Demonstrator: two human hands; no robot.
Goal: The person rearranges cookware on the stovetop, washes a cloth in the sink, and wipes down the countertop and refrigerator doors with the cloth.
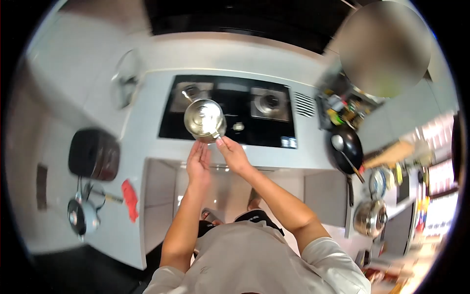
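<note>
The round, shiny silver metal pot [201, 117] was found over the left front of the rectangular black glass hob [230, 95]. The right hand [233, 156] gripped its near metal handle [216, 135]; the left hand [198, 166], fingers extended, was at its near side, contact undeterminable.

Bright overall, windows [439, 218] overexposed (far right), fisheye curvature, black corners

A kitchen with pale walls [240, 51]; a light grey surface [152, 112] runs along the back and down both sides; grey cabinets [325, 196] stand beneath it; the floor [232, 205] is pale; at far right, windows [439, 176] glow with strong, whitish light.
</note>
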